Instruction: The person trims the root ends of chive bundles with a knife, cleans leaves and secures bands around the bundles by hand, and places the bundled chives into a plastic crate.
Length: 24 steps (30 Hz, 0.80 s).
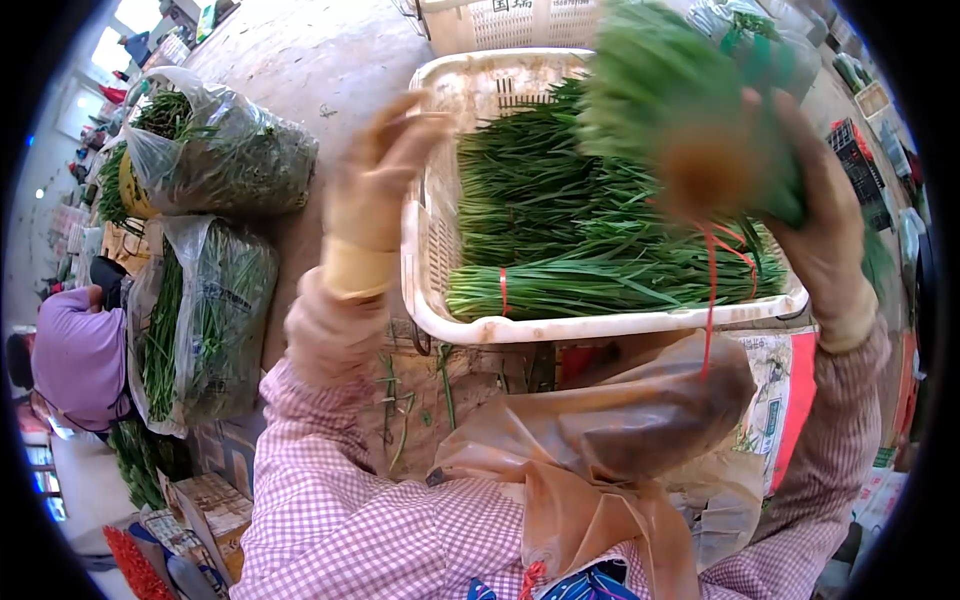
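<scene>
My right hand (pixel 825 210) grips a bunch of garlic chives (pixel 655 75), raised over the right part of a white plastic crate (pixel 520 328). The bunch is smeared by motion, its pale brownish end turned towards me. A red tie (pixel 711 310) dangles below it. My left hand (pixel 385 165), also blurred, is lifted beside the crate's left rim, with bent fingers apart and nothing in them. Inside the crate lie several bunches of chives (pixel 600 280); the front one has a red band (pixel 504 292) around it.
Two clear plastic bags of greens (pixel 250 160) (pixel 230 310) stand at the left, near a person in a purple top (pixel 80 345). Another white crate (pixel 510 25) is behind mine. A brown plastic apron (pixel 600 420) covers my lap. Loose stalks (pixel 445 385) lie on the ground.
</scene>
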Available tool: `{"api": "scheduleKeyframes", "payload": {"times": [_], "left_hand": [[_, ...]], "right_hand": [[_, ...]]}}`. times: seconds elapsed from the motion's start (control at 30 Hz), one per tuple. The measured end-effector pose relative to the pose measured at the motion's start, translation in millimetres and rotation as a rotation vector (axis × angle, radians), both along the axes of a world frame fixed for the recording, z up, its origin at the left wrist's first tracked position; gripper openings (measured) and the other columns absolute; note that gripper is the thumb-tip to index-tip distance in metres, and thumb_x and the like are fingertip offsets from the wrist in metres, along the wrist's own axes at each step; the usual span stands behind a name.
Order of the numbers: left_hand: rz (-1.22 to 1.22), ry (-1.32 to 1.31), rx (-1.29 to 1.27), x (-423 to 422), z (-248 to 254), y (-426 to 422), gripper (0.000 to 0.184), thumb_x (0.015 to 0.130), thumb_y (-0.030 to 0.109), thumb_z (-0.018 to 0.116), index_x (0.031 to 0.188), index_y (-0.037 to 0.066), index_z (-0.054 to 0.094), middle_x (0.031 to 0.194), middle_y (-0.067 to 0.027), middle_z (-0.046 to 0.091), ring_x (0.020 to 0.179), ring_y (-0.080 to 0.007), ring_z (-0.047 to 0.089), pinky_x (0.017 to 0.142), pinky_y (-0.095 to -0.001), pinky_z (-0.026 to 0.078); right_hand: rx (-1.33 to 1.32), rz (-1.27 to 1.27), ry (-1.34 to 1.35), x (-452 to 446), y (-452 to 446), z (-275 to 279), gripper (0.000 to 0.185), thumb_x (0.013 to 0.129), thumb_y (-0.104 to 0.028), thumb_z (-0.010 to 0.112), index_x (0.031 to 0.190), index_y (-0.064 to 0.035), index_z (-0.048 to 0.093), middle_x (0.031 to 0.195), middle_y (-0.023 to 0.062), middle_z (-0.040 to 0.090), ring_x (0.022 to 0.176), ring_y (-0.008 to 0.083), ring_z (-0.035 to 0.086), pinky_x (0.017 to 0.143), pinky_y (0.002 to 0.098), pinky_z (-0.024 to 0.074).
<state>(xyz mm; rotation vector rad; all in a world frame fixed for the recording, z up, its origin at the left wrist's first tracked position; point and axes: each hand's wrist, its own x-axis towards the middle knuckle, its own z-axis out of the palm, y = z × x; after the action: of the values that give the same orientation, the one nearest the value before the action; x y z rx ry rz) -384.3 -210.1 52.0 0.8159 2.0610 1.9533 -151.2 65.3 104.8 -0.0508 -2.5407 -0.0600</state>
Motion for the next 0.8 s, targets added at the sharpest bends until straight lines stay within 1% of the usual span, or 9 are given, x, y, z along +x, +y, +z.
{"api": "scheduleKeyframes", "payload": {"times": [0.13, 0.27, 0.33, 0.43, 0.47, 0.63, 0.7, 0.73, 0.8], "left_hand": [[0.152, -0.015, 0.125, -29.2, -6.8, -48.4, 0.035, 0.089, 0.007, 0.064, 0.122, -0.003, 0.057, 0.107, -0.0163, 0.068, 0.098, -0.0198, 0.065, 0.090, -0.0273, 0.052], [0.169, 0.047, 0.050, -35.7, -20.1, -70.6, 0.035, 0.089, 0.006, 0.063, 0.123, -0.004, 0.057, 0.106, -0.0133, 0.068, 0.097, -0.0172, 0.065, 0.091, -0.0272, 0.050], [0.128, 0.038, -0.022, -39.7, -27.2, -69.0, 0.036, 0.089, 0.006, 0.064, 0.123, -0.002, 0.058, 0.105, -0.0116, 0.068, 0.095, -0.0157, 0.065, 0.089, -0.0259, 0.050], [-0.118, -0.019, -0.280, -49.5, -40.6, -47.9, 0.038, 0.087, 0.009, 0.067, 0.124, 0.003, 0.060, 0.105, -0.0096, 0.069, 0.096, -0.0151, 0.064, 0.085, -0.0265, 0.051], [-0.186, 0.112, -0.392, -53.8, -50.9, -32.8, 0.043, 0.085, 0.016, 0.070, 0.124, 0.002, 0.059, 0.106, -0.0124, 0.069, 0.098, -0.0203, 0.066, 0.087, -0.0300, 0.051], [-0.711, 0.665, -0.895, -76.4, -74.4, 56.1, 0.070, 0.074, 0.043, 0.078, 0.127, 0.002, 0.057, 0.121, -0.0229, 0.061, 0.112, -0.0379, 0.058, 0.095, -0.0400, 0.046], [-0.952, 0.716, -1.147, -92.7, -110.2, 95.5, 0.077, 0.065, 0.052, 0.081, 0.119, 0.001, 0.059, 0.113, -0.0230, 0.063, 0.108, -0.0363, 0.060, 0.091, -0.0405, 0.048], [-1.057, 0.698, -1.328, -91.9, -117.0, 110.0, 0.079, 0.063, 0.055, 0.081, 0.116, 0.000, 0.060, 0.111, -0.0230, 0.064, 0.107, -0.0358, 0.060, 0.090, -0.0406, 0.049], [-1.204, 0.558, -1.318, -90.7, -136.3, 118.7, 0.085, 0.062, 0.062, 0.079, 0.117, 0.001, 0.059, 0.105, -0.0210, 0.066, 0.102, -0.0341, 0.063, 0.089, -0.0403, 0.049]], "right_hand": [[0.091, -0.008, -0.254, -92.6, -16.6, -75.7, 0.087, 0.065, 0.008, 0.067, 0.143, -0.0176, 0.037, 0.104, 0.0132, 0.059, 0.092, 0.0311, 0.060, 0.080, 0.0427, 0.0485], [0.153, 0.231, -0.420, -145.5, -48.9, -185.8, 0.082, 0.072, 0.002, 0.064, 0.145, -0.0174, 0.032, 0.102, 0.0133, 0.059, 0.095, 0.0304, 0.059, 0.082, 0.0423, 0.0470], [-0.084, 0.247, -0.783, -134.3, -55.0, -223.5, 0.082, 0.073, -0.001, 0.065, 0.146, -0.0167, 0.030, 0.109, 0.0126, 0.058, 0.101, 0.0301, 0.058, 0.087, 0.0433, 0.0457], [-0.074, 0.265, -0.683, -134.0, -51.8, -238.2, 0.085, 0.074, -0.006, 0.068, 0.147, -0.0173, 0.028, 0.117, 0.0120, 0.055, 0.107, 0.0305, 0.057, 0.091, 0.0436, 0.0442], [-0.034, 0.215, -0.740, -135.4, -55.3, -240.7, 0.100, 0.064, -0.010, 0.078, 0.149, -0.0146, 0.026, 0.128, 0.0131, 0.049, 0.114, 0.0314, 0.053, 0.094, 0.0445, 0.0426], [-0.020, 0.075, -0.982, -148.3, -53.5, -185.2, 0.091, 0.072, -0.026, 0.077, 0.148, -0.0223, 0.028, 0.129, 0.0125, 0.050, 0.123, 0.0316, 0.047, 0.105, 0.0603, 0.0300], [-0.211, -0.012, -0.731, -137.5, -33.6, -163.8, 0.083, 0.074, -0.033, 0.076, 0.144, -0.0186, 0.034, 0.126, 0.0147, 0.052, 0.121, 0.0339, 0.049, 0.103, 0.0623, 0.0304], [-0.297, -0.030, -0.528, -122.4, -20.6, -145.1, 0.077, 0.077, -0.034, 0.074, 0.142, -0.0151, 0.037, 0.126, 0.0158, 0.054, 0.120, 0.0340, 0.051, 0.104, 0.0567, 0.0339], [-0.472, 0.016, -0.013, -84.9, 3.2, -103.3, 0.056, 0.083, -0.026, 0.070, 0.133, -0.0093, 0.050, 0.127, 0.0163, 0.058, 0.116, 0.0322, 0.056, 0.100, 0.0409, 0.0444]]}}
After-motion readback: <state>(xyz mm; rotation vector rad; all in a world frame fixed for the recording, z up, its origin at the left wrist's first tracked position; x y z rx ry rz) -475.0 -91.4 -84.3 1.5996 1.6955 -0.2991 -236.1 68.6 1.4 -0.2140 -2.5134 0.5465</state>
